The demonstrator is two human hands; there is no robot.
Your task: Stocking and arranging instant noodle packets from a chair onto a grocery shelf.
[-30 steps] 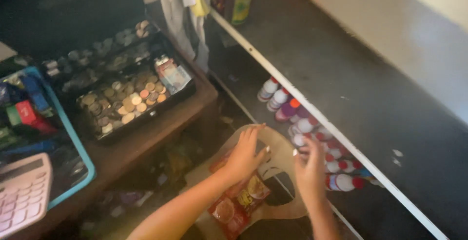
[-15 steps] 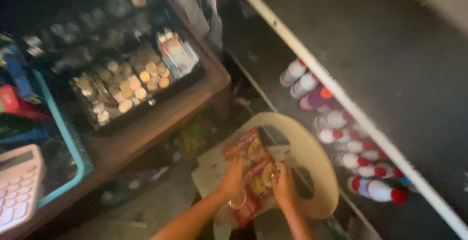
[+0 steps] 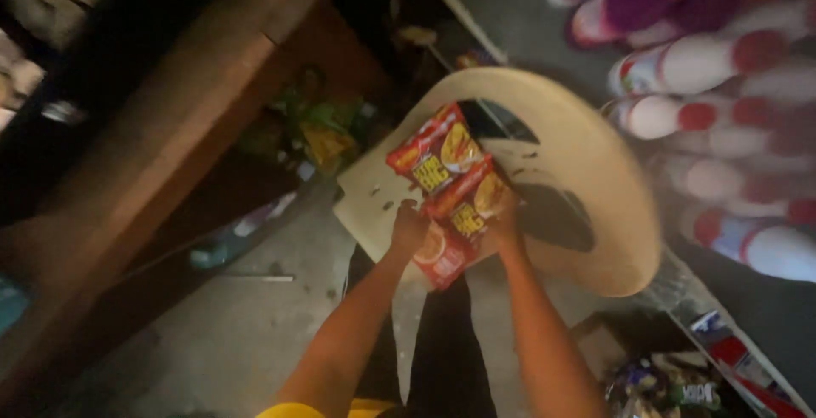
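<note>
Both my hands were on the strip of red snack packets point(image 3: 448, 193), held over the seat of the cream plastic chair point(image 3: 586, 172). My left hand point(image 3: 408, 229) pinched the lower left edge, fingers closed on it; my right hand point(image 3: 505, 221) gripped the right side the same way. The strip hung in joined packets, so a loose grip could let the top one flop and drag the rest down toward the grey floor point(image 3: 212, 333) beside the wooden counter point(image 3: 161, 155)

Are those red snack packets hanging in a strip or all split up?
Joined: the red snack packets hang as one strip between left hand and right hand.
</note>
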